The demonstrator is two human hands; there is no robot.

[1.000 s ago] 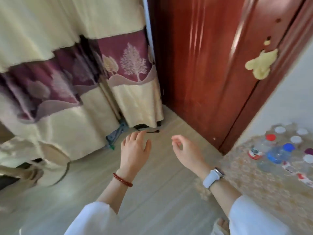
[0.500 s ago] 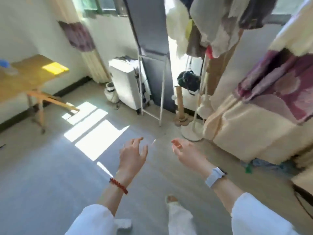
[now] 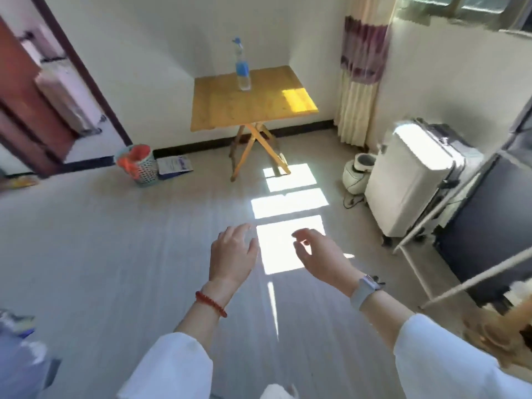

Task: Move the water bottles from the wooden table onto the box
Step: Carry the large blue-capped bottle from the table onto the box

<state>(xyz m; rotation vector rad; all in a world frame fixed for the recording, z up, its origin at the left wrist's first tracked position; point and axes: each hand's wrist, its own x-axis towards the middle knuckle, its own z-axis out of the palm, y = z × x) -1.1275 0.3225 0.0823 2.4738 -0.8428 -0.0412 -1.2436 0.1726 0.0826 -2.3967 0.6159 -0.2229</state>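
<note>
I've got 1 water bottle [image 3: 242,71] upright on the wooden table [image 3: 253,108] at 12 o'clock, blue cap, blue label, toward the table's far edge. Left hand [image 3: 231,254] at 6 o'clock hangs in the air, fingers loosely spread, holding nothing. Right hand [image 3: 322,256] just beside it, fingers gently curved, also bare. White suitcase [image 3: 408,180] sits at 3 o'clock, mesh basket [image 3: 141,165] at 9 o'clock by the doorway. Sun patches on the floor between hands and table.
</note>
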